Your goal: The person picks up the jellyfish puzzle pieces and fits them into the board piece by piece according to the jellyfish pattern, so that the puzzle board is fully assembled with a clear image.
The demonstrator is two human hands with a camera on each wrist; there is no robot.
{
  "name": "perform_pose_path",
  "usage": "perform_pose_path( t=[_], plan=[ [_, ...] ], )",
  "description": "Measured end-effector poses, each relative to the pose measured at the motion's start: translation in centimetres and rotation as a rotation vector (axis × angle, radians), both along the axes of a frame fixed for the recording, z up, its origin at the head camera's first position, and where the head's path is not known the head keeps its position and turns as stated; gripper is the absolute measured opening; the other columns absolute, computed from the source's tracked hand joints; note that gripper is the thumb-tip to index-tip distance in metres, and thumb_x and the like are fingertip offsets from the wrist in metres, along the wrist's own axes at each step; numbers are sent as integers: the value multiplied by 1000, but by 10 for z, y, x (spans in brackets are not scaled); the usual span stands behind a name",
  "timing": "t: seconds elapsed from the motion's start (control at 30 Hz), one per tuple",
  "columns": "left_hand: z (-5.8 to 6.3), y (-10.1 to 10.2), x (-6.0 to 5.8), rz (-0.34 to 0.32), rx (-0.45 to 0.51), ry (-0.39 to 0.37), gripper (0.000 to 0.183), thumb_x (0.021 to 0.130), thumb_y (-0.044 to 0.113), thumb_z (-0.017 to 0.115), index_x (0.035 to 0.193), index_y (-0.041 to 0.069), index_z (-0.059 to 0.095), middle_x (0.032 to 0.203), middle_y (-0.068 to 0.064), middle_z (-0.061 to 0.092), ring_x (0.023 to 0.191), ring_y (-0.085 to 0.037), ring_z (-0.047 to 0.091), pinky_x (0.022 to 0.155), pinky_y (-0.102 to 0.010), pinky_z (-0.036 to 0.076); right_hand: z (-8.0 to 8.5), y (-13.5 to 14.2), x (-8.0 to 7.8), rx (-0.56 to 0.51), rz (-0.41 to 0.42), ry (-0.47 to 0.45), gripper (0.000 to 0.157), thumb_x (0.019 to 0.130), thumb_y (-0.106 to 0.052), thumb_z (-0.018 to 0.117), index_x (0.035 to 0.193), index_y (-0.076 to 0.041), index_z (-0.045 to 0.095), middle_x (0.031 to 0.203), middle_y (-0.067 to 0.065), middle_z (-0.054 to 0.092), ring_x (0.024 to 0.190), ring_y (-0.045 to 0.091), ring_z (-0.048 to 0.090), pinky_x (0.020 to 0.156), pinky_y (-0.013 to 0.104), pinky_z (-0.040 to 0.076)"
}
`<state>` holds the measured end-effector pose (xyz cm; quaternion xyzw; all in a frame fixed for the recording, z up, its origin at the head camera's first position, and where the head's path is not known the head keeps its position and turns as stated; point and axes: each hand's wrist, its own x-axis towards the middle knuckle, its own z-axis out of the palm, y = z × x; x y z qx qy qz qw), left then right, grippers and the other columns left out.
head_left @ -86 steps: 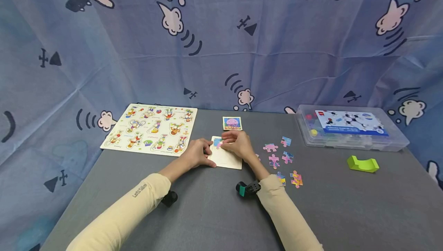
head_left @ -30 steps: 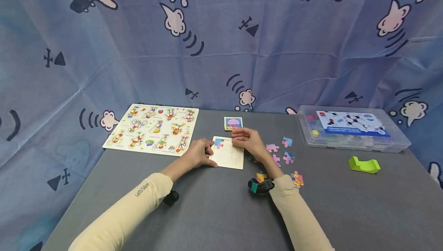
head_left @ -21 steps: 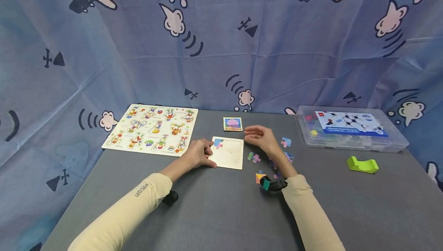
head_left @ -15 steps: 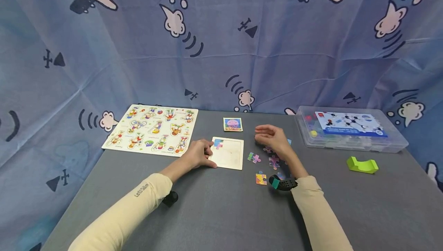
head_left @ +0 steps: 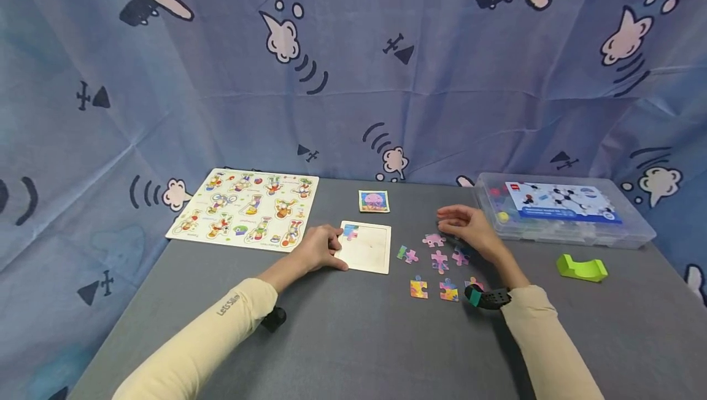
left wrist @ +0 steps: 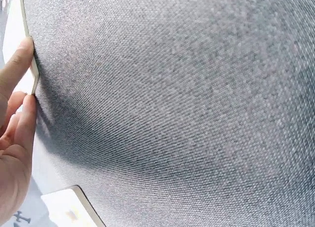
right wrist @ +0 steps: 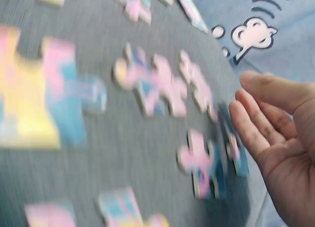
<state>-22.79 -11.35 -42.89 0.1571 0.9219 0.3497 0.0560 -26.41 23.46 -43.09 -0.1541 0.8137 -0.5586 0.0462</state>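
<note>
My left hand (head_left: 317,248) holds the left edge of a square wooden puzzle tray (head_left: 368,254); the left wrist view shows its fingertips (left wrist: 27,44) at that edge. One blue-and-pink jigsaw piece (head_left: 350,232) sits in the tray's upper left corner. Over the far right of the loose pieces, my right hand (head_left: 469,227) hovers with nothing in it, fingers loosely extended. Below it in the right wrist view lies a pink-and-blue jigsaw piece (right wrist: 201,163). Several more lie between tray and hand, among them a pink piece (head_left: 434,240) and a yellow piece (head_left: 418,288).
A small octopus picture puzzle (head_left: 374,201) lies behind the tray. To the left is a large board with cartoon figures (head_left: 248,210). On the right stand a clear plastic case (head_left: 563,210) and a green curved block (head_left: 582,268). A patterned cloth (head_left: 353,81) hangs behind the table.
My right hand has withdrawn from the tray and travelled right over the loose pieces, uncovering several. A corner piece now shows in the tray. My left hand has stayed at the tray's edge.
</note>
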Motion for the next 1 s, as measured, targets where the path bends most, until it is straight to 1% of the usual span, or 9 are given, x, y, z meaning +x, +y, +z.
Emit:
perform_pose_path(
  t=[0.07,0.13,0.2,0.27,0.43,0.6,0.7,0.83,1.0],
  plan=[
    [-1,0,0,-1,4,-5,33,58,11,92,72,3,64,125,-16,61,79,-13,57,68,-22,49,-1,6,0,60,31,6,37,90,-1,65,122,13,54,118,33,58,94,9,65,78,13,50],
    [-1,0,1,1,4,-9,33,57,11,92,72,3,64,125,-16,61,76,-11,55,67,-21,48,-2,10,0,86,66,4,37,88,1,66,122,11,56,117,31,60,97,16,65,77,14,50],
    [-1,0,2,4,-1,-9,33,57,11,92,73,3,65,125,-15,61,76,-11,56,68,-21,49,-5,14,0,108,96,14,37,87,3,67,121,11,57,116,30,61,99,24,65,76,16,51],
    [-2,1,2,-4,-7,2,32,58,11,92,73,3,65,125,-15,62,81,-14,59,70,-23,48,-7,15,0,124,112,11,37,85,4,68,120,11,57,115,29,62,100,27,65,76,18,52],
    [-5,1,1,-33,-21,37,32,58,14,93,71,5,65,123,-15,63,97,-21,62,76,-26,48,-8,15,3,156,124,-8,37,83,3,70,118,11,60,115,29,62,98,23,66,77,19,53],
    [-5,1,0,-27,-16,16,32,59,14,92,72,5,65,125,-15,61,83,-14,57,75,-25,48,-4,13,4,189,130,-22,36,83,1,72,115,11,62,112,28,64,97,27,66,76,19,53],
    [-3,1,0,-18,-10,8,32,58,13,92,72,5,65,125,-15,61,78,-12,54,71,-24,48,-2,11,3,213,138,-18,35,81,1,74,112,12,63,109,27,65,94,26,67,76,18,53],
    [-2,0,-1,-7,-12,-6,32,59,12,92,73,5,65,125,-15,61,77,-11,54,70,-23,47,-2,10,0,233,146,16,31,78,3,76,106,13,65,102,25,67,85,17,68,72,18,54],
    [0,-1,-1,-16,-10,-12,32,60,11,92,72,4,63,125,-16,61,81,-14,53,70,-24,46,-4,9,-1,242,138,62,25,78,4,76,100,12,67,93,22,69,76,8,65,67,17,53]
  ],
)
